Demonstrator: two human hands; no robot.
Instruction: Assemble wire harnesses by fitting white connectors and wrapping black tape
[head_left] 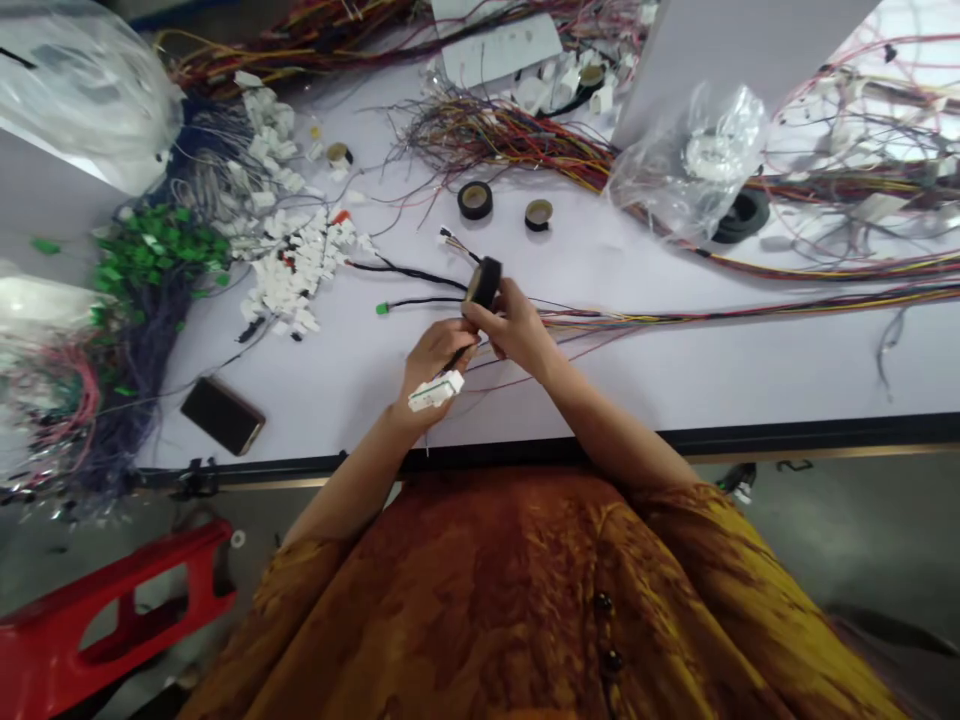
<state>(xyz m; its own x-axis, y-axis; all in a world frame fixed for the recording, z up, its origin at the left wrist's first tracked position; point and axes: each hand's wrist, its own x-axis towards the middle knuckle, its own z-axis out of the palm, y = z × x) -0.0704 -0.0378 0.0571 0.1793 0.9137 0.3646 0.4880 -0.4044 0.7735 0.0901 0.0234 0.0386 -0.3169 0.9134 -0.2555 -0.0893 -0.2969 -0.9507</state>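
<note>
At the middle of the white table [697, 380], the left hand [433, 362] curls closed around a white multi-pin connector [436, 390] and its black wire [459, 358], while the right hand [511, 326] clamps a roll of black electrical tape [484, 282] just beside it, above loose coloured wires [600, 318].

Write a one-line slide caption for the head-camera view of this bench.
Left hand holds a white connector, right hand a black tape roll, over a wire-strewn white workbench.
</note>
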